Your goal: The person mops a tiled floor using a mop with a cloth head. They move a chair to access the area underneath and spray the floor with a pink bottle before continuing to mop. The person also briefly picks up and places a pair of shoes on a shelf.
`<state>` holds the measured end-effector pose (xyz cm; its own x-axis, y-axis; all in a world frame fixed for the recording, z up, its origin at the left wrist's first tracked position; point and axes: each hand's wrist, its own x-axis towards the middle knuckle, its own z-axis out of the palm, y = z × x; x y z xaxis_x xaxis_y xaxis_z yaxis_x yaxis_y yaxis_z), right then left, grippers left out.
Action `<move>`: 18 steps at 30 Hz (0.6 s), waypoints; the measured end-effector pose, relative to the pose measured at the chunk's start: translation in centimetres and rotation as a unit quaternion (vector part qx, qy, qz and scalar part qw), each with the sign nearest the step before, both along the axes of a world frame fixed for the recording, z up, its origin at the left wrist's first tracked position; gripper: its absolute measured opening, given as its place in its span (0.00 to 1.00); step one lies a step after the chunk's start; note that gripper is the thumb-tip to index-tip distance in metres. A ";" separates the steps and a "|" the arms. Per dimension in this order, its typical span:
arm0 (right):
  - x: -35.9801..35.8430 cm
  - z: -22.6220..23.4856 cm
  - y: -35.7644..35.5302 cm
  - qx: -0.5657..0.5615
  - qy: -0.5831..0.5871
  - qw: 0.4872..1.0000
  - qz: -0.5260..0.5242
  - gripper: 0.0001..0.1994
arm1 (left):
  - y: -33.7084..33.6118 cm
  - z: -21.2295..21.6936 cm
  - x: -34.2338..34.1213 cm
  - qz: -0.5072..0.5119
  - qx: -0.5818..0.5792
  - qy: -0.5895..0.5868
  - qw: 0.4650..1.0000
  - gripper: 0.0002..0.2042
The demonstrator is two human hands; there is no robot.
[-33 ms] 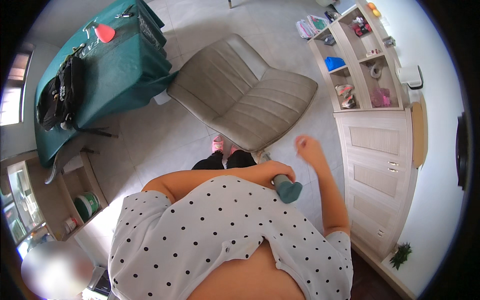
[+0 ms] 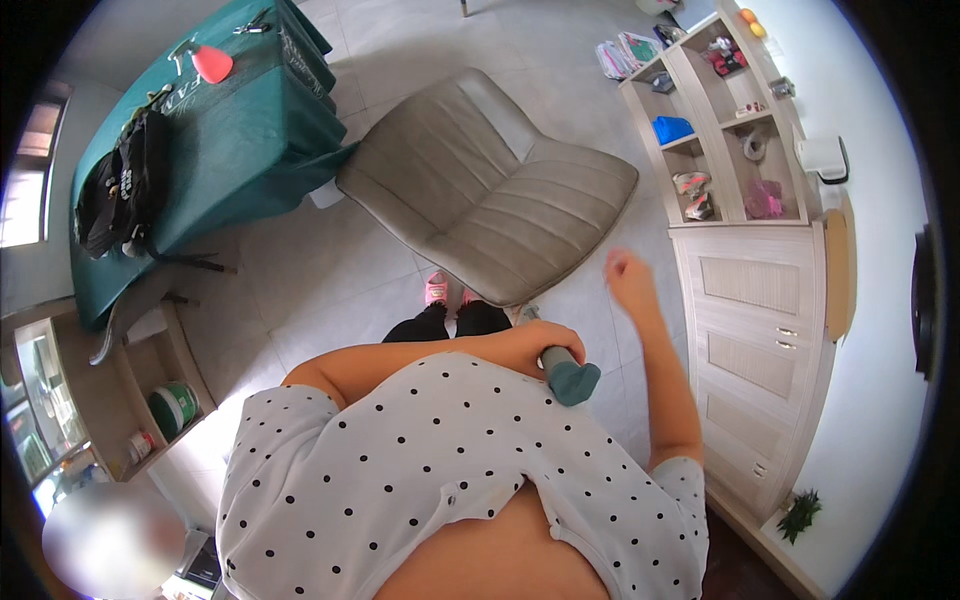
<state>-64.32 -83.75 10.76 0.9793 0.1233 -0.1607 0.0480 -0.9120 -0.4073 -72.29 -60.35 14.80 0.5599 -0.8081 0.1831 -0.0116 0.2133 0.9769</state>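
Observation:
My left forearm crosses in front of my body, and my left hand (image 2: pixel 548 340) is wrapped round a grey cylindrical object with a rounded dark green end (image 2: pixel 573 382). That end points down toward my shirt; the fingers cover much of the rest, so its kind does not show. Farther right, my right hand (image 2: pixel 632 282) is raised beside the chair's seat. Its fingers are curled in and a little blurred. Whatever it may hold is hidden. A grey-brown padded chair (image 2: pixel 520 200) stands just beyond both hands.
At the left is a table under a dark green cloth (image 2: pixel 235 150), bearing a black bag (image 2: pixel 125 185) and a red spray bottle (image 2: pixel 212 65). A light wooden cabinet (image 2: pixel 745 340) with open shelves runs along the right wall. My feet in pink shoes (image 2: pixel 437 288) are beside the chair.
My right hand has moved a little to the right and away from my body. My left hand keeps its grip on the grey and green object.

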 end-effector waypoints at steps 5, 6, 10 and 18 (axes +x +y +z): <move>12.8 -4.0 0.9 -0.189 -0.141 0.971 0.042 0.14 | 3.3 -2.9 0.9 0.071 0.020 0.196 0.978 0.17; 14.6 -4.4 1.4 -0.238 -0.130 0.962 0.043 0.15 | 3.6 -4.6 1.1 0.101 0.010 0.240 0.965 0.17; 18.4 -6.7 1.3 -0.285 -0.039 0.958 -0.010 0.17 | 5.2 -9.0 1.0 0.324 0.119 0.615 0.709 0.18; 23.0 -6.6 3.8 -0.286 0.170 0.943 -0.015 0.25 | 2.5 -17.5 1.3 0.337 -0.167 0.730 0.571 0.27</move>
